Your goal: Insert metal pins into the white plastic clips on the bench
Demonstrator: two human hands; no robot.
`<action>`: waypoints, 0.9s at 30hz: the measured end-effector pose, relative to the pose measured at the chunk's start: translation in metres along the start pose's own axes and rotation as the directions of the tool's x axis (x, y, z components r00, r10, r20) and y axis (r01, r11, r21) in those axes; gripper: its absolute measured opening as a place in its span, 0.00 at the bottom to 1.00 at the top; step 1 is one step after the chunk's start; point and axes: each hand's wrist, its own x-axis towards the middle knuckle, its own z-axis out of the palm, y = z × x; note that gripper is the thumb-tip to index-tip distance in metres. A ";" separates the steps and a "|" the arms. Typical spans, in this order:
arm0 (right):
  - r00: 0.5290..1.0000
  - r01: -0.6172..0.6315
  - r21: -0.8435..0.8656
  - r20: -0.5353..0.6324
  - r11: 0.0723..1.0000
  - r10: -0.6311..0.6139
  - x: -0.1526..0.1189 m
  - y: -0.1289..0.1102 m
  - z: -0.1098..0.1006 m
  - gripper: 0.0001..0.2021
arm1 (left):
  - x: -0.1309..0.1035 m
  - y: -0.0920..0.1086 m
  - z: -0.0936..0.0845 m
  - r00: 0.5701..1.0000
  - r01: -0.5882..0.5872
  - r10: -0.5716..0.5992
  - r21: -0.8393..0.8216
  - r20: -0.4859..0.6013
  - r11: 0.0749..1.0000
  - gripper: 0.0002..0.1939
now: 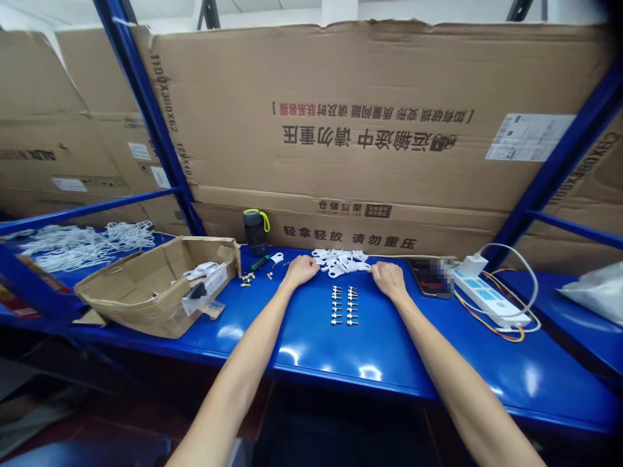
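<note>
White plastic tabs (342, 262) lay heaped between the left hand (302, 269) and right hand (389, 279), both loosely curled; I couldn't tell whether either pinched anything. Small metal-tipped pins (336, 304) lay in two columns, seemingly already set out, while the tabs looked unsorted.

Left hand (302, 269): bare, fingers through knuckles (nails too small to make out).
Right hand (389, 279): bare too, smooth across the back, just behind the fingers.
Wrists (401, 296): bare, slim, near the fingers.
Left forearm (246, 347): bare, smooth, a long taper that broadens away from the fingers.
Right forearm (450, 357): same tapered shape, bare up to the view's lower edge, well behind the fingers.
</note>
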 end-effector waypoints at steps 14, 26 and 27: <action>0.905 0.141 0.718 0.186 0.682 -0.384 -0.014 -0.002 -0.010 0.17 | -0.015 0.035 0.009 0.931 -0.364 0.356 -0.147 -0.073 0.920 0.19; 0.886 0.272 0.584 0.159 0.765 -0.436 -0.012 0.000 0.001 0.09 | -0.012 0.045 0.030 0.746 -0.646 0.664 -0.188 0.049 0.740 0.16; 0.888 0.280 0.581 0.146 0.764 -0.436 -0.012 -0.001 0.002 0.09 | -0.012 0.045 0.030 0.749 -0.645 0.661 -0.185 0.039 0.742 0.16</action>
